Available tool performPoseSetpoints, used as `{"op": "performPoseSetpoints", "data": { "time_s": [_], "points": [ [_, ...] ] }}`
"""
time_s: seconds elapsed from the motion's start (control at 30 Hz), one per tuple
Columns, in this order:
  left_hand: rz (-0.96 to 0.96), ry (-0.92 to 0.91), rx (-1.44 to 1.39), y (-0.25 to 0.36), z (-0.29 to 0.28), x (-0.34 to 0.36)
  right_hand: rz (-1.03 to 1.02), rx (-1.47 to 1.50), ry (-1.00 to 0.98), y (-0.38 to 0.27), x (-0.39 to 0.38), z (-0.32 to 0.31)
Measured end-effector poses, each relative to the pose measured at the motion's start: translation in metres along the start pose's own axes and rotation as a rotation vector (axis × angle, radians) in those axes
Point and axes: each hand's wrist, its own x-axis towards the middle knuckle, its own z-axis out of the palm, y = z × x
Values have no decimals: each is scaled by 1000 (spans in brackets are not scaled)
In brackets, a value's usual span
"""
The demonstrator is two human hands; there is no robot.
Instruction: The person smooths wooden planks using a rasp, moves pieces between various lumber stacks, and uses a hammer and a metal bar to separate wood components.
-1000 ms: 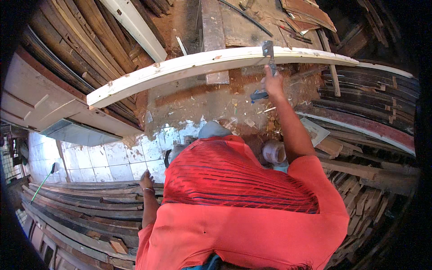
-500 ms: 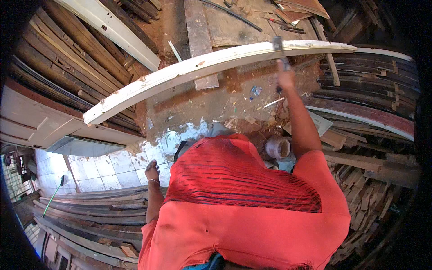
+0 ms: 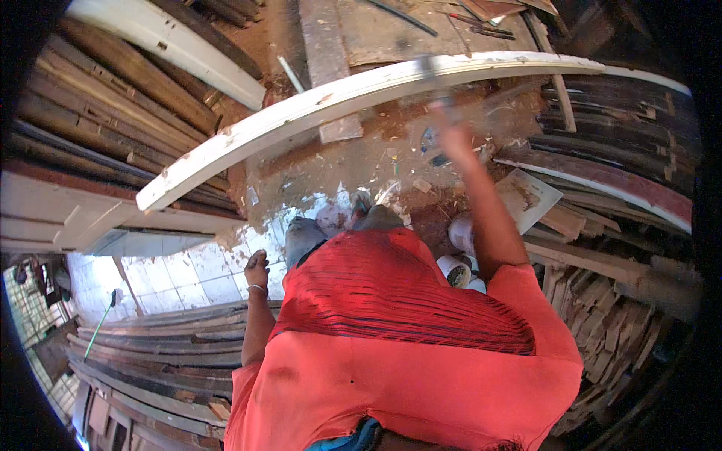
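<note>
My right hand point(image 3: 453, 129), blurred, grips the handle of a dark hammer point(image 3: 427, 71), its head at a long white-painted timber point(image 3: 338, 89) that runs across in front of me; whether they touch is unclear. My left hand point(image 3: 256, 267) hangs low beside my body, holding nothing, its fingers loosely bent and apart. Under the timber lies a worn plank point(image 3: 338, 130) on a dirty floor with scraps.
Stacked boards fill the left point(image 3: 120, 98), right point(image 3: 609, 105) and lower left point(image 3: 150, 338). Pale panels point(image 3: 45, 214) lean at left above white floor tiles point(image 3: 165, 278). Buckets point(image 3: 460, 231) and a pale sheet point(image 3: 526, 199) sit right of my legs. A green-handled broom point(image 3: 101, 323) stands at left.
My right hand and the hammer swung rightward, then back left along the timber, blurring. The scene has shifted slightly in view as my head moved. My left hand stays low.
</note>
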Motion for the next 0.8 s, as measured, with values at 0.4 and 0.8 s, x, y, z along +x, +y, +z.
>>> {"op": "performPoseSetpoints", "data": {
  "time_s": [0.4,0.8],
  "points": [
    [-49,-116,141,-74,-129,61,-262,-65,-332,-141,-139,196],
    [-16,70,-203,-31,-255,114,148,845,22,-159,-136,172]
  ]
}}
